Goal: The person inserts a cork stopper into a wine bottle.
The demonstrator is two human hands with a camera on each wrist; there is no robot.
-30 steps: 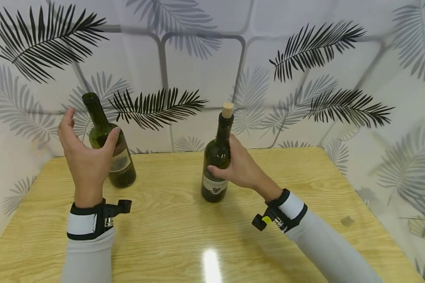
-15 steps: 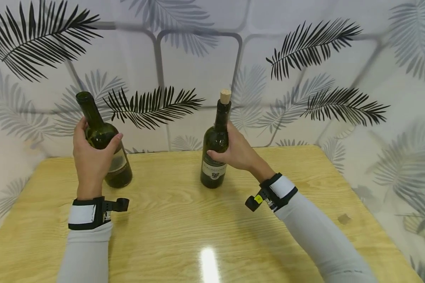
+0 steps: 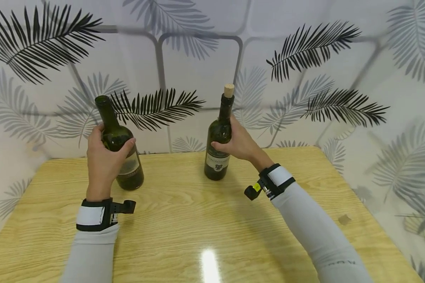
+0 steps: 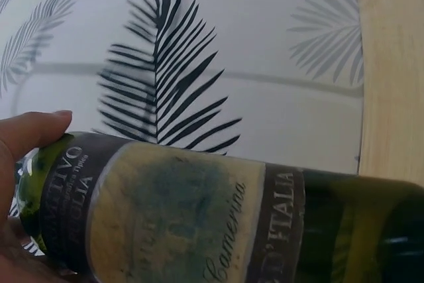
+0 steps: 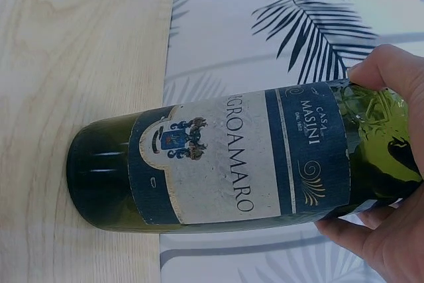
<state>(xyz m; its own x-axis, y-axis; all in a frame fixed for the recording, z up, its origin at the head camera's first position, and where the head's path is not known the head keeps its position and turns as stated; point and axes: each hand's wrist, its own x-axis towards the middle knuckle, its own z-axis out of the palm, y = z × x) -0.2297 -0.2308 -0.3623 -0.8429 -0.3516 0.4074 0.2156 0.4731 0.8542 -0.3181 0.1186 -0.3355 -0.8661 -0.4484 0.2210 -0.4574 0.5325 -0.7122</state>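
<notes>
My left hand [image 3: 104, 159] grips a green wine bottle [image 3: 129, 165] round its shoulder, thumb on the near side. Its mouth is uncorked, and the bottle leans to the left in the head view. A pale label [image 4: 172, 210] with dark bands faces the left wrist camera. Around the shoulder of a second dark green wine bottle [image 3: 217, 167], my right hand [image 3: 242, 143] has its thumb and fingers wrapped. A cork [image 3: 228, 90] sticks up from that bottle's neck. The right wrist view shows its white and dark blue label [image 5: 218, 164].
Both bottles are near the back edge of a light wooden table [image 3: 170, 228]. Behind it rises a wall covering [image 3: 202, 67] printed with leaves. A small brownish patch [image 3: 344, 219] marks the tabletop at right.
My left hand was open beside the uncorked bottle, then closed round it and shifted it right. My right hand has moved the corked bottle farther back, towards the wall.
</notes>
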